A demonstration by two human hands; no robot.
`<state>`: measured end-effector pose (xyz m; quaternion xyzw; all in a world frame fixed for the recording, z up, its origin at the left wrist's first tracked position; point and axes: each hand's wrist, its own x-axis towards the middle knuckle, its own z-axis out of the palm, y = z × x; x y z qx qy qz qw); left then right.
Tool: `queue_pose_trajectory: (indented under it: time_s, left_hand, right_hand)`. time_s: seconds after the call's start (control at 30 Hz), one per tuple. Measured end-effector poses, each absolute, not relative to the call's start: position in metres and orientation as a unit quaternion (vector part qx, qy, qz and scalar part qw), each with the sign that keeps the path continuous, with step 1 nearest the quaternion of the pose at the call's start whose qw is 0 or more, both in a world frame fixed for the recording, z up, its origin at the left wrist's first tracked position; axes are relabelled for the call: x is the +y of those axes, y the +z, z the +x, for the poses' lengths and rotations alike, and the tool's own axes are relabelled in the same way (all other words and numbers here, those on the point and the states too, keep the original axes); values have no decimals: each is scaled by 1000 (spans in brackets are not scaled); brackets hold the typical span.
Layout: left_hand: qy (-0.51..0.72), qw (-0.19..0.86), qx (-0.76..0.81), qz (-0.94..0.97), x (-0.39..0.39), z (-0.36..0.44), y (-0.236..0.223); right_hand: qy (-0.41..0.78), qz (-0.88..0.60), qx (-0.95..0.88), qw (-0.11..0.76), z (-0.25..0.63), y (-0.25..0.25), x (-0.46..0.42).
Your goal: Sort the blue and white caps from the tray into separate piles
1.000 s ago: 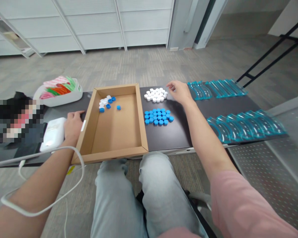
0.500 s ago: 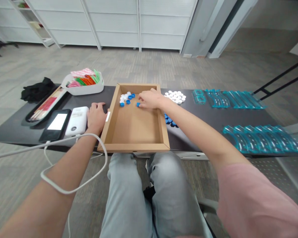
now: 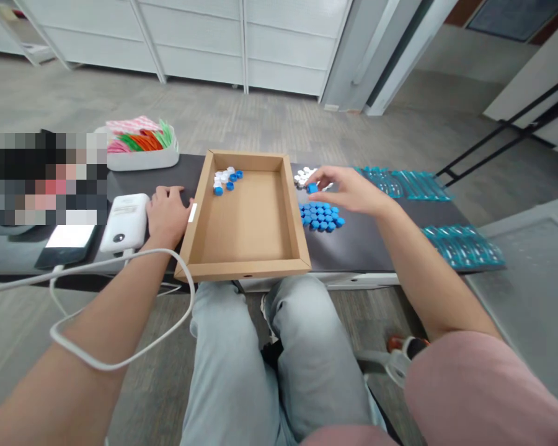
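Note:
A blue hexagonal piece (image 3: 312,188) is pinched between the thumb and fingers of my right hand (image 3: 344,187), held above the table just right of the box. Under and behind that hand lies a group of white hexagonal pieces (image 3: 302,178), partly hidden by it. Closer to me sits a tight cluster of blue hexagonal pieces (image 3: 322,216). My left hand (image 3: 168,214) lies on the table with fingers apart, against the left side of the shallow cardboard box (image 3: 248,267). In the box's far left corner are several white pieces (image 3: 223,177) and blue pieces (image 3: 218,191).
Left of my left hand are a white power bank (image 3: 126,223) with a cable (image 3: 186,310) looping over my forearm, and a phone (image 3: 67,244). Behind them stands a white basket (image 3: 144,160) of colourful strips. Teal clear plastic parts (image 3: 465,246) lie in rows at right.
My right hand reached into the box, took the lone blue piece from its middle and carried it right, out over the table. My left hand stays by the box. The camera view has shifted.

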<state>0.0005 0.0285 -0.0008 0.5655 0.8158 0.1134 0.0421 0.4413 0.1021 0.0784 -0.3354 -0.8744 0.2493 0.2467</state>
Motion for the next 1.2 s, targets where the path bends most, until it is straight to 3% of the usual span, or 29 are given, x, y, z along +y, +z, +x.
queue_pose_trajectory:
  time_s: [0.17,0.3,0.5,0.7,0.93,1.03,1.2]
  left_hand:
    - [105,51,818,563,29,2,2]
    - [108,42,820,560,29,3,2]
    - [111,40,820,561,30,2,2]
    - [105,46,819,562,29,2,2]
    - [126,31,816,564,30,1,-4]
    - [143,21,814,562,33,-1,-10]
    - [151,24,812,563,34,-3,-15]
  right_hand:
    - [162,-472,-846,188,552,49,94]
    - [177,-511,-830,134,571,21,90]
    - [277,-539,-773,186,562,7,84]
    - [214,-541,-787,206,561,25,84]
    - [199,-360,-887,211,415,53,115]
    - [179,-302,-927,129,323,55,136]
    - [84,-336,-938,12,220,43,165]
